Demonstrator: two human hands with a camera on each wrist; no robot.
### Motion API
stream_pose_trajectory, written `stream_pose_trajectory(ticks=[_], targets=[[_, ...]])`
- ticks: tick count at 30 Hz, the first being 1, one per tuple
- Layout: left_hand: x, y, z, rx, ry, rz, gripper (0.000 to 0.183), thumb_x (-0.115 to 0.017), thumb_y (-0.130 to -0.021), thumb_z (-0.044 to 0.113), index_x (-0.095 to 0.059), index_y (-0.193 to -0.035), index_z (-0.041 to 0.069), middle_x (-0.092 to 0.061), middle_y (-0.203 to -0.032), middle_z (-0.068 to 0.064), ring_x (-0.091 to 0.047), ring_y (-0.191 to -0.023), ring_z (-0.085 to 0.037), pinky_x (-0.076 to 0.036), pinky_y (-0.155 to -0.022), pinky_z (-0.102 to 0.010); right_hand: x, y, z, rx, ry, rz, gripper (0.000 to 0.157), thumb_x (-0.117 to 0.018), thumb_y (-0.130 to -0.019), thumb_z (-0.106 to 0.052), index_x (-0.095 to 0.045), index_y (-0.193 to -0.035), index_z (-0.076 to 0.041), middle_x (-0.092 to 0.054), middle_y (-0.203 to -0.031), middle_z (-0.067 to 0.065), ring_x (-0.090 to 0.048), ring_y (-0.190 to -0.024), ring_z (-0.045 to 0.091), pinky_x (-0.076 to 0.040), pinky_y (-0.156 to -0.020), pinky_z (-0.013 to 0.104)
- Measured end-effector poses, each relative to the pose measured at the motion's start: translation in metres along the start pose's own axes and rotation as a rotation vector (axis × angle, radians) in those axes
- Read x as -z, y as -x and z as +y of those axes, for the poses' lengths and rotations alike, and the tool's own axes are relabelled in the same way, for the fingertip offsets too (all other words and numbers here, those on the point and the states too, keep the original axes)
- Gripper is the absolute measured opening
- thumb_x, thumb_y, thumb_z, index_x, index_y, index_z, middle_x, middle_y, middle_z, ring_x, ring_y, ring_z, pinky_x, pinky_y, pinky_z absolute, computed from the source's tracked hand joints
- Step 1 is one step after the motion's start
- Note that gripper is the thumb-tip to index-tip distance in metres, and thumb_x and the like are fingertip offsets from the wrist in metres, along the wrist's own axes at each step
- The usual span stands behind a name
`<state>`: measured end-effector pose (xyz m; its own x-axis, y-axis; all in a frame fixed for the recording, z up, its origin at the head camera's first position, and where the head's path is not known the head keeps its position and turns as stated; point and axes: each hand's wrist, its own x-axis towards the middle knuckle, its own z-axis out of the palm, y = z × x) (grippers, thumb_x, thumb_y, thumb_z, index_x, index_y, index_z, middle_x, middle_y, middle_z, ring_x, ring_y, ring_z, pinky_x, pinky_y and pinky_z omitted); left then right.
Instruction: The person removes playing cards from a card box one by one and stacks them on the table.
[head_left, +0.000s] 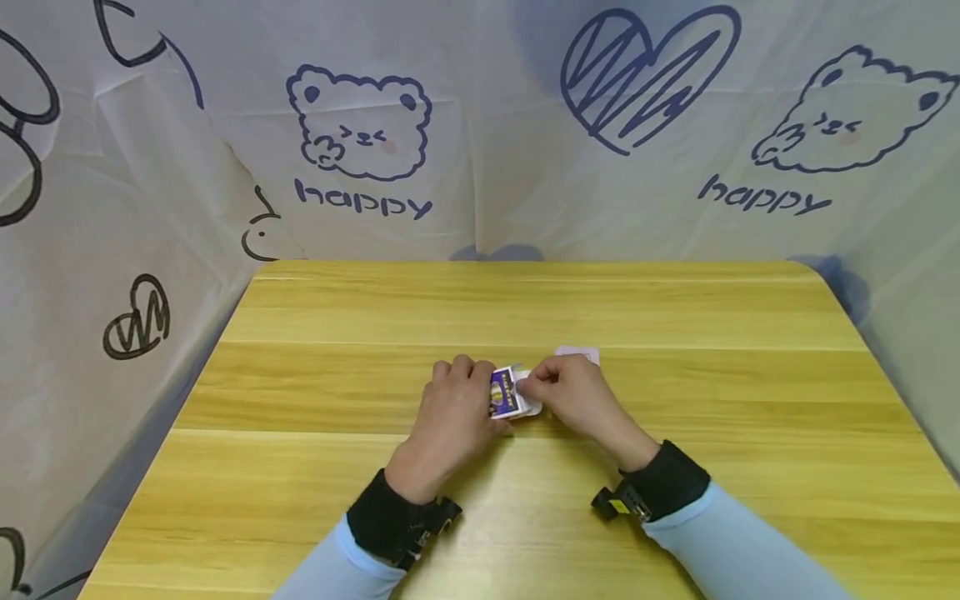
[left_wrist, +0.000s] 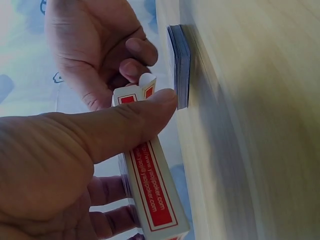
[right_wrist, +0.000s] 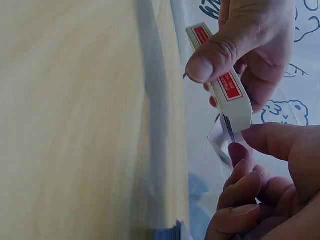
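Observation:
A playing card box (head_left: 506,394), white with a purple printed face and red side panels, is gripped by my left hand (head_left: 453,408). In the left wrist view, the left thumb (left_wrist: 135,120) lies along the box's narrow side, with fingers behind it. The box's end is open and its white flap (right_wrist: 220,142) sticks out. At that mouth my right hand (head_left: 581,396) pinches with thumb and forefinger at a thin dark edge of playing cards (right_wrist: 229,127). The fingertips partly hide these cards.
A stack of playing cards (left_wrist: 181,67) lies on the wooden table (head_left: 300,383), just beyond the right hand; its pinkish top (head_left: 577,353) shows in the head view. White cloth (head_left: 495,167) with drawings hangs behind the table and at both sides.

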<state>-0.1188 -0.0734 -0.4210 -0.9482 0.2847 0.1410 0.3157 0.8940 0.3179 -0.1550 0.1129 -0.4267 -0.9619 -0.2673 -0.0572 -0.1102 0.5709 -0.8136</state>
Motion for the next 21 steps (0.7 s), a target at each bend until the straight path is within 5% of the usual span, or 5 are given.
stream_pose_trajectory(ticks=[11, 21], targets=[[0.0, 0.0, 0.0, -0.048, 0.005, 0.024, 0.069, -0.09, -0.062, 0.034, -0.058, -0.115, 0.004, -0.057, -0.103, -0.013, -0.046, -0.093, -0.03, -0.046, -0.071, -0.042, -0.007, 0.001, 0.005, -0.053, -0.028, -0.044, 0.017, -0.074, -0.082, -0.022, -0.07, -0.071, -0.01, -0.065, -0.069, 0.002, -0.052, -0.061, 0.018, -0.038, -0.051, 0.029], [-0.001, 0.001, 0.0, -0.059, 0.007, 0.033, 0.071, -0.09, -0.062, 0.035, -0.058, -0.117, 0.003, -0.057, -0.104, -0.013, -0.046, -0.092, -0.03, -0.046, -0.07, -0.041, -0.007, -0.002, 0.011, -0.092, -0.18, -0.089, 0.014, -0.073, -0.082, -0.013, -0.069, -0.072, -0.003, -0.064, -0.075, 0.005, -0.05, -0.067, 0.019, -0.038, -0.055, 0.028]])
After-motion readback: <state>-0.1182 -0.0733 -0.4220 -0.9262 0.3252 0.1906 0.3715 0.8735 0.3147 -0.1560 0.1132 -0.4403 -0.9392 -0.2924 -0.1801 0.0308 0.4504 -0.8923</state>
